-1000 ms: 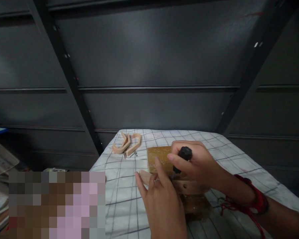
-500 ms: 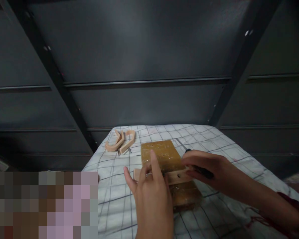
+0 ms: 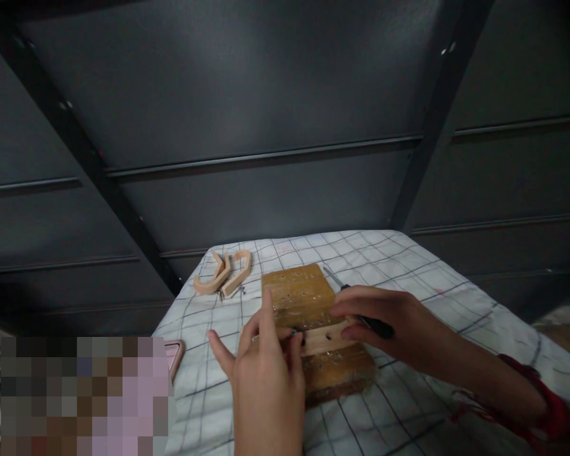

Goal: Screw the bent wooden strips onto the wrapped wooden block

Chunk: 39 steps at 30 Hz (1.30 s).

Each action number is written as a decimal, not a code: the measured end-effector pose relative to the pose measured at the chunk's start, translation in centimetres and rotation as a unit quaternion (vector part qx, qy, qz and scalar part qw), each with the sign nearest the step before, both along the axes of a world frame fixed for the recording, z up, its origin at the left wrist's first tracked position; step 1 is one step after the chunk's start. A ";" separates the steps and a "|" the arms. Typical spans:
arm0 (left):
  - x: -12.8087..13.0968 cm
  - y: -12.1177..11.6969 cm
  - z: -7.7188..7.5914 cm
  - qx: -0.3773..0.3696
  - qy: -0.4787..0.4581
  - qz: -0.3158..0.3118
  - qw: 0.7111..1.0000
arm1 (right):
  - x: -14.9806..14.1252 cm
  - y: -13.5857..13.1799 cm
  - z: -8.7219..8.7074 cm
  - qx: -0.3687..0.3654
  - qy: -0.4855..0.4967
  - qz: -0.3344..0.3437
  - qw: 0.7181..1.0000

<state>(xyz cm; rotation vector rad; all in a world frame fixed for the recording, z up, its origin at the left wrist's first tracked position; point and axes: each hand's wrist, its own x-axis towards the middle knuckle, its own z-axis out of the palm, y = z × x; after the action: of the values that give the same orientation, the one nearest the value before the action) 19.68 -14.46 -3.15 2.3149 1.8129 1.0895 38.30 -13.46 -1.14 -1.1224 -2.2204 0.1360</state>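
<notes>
Head cam: we log 1 screwdriver (image 3: pixel 380 327) gripped in R hand (image 3: pixel 390 305), 1 wood strip (image 3: pixel 316 341) across 1 block (image 3: pixel 299 282), 2+ curved pcs (image 3: pixel 238 277); L hand (image 3: pixel 268 380) grip unclear.

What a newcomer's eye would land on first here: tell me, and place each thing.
Probably the two hands at the pale wooden strip lying across the yellowish-brown block: the left hand at its left part, the right hand at its right end, holding a black-handled screwdriver. Next, the curved wooden pieces at the checked cloth's far left, before a dark panelled wall.
</notes>
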 end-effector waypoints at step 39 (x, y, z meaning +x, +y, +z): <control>2.0 -0.6 -1.0 0.014 -0.002 0.041 0.999 | -2.3 0.3 8.6 -0.124 0.163 -0.006 0.979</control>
<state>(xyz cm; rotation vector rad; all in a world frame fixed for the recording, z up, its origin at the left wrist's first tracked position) 21.68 -15.07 -4.10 2.2702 1.9183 1.1377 35.97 -13.13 7.42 -1.1494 -1.9397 0.5644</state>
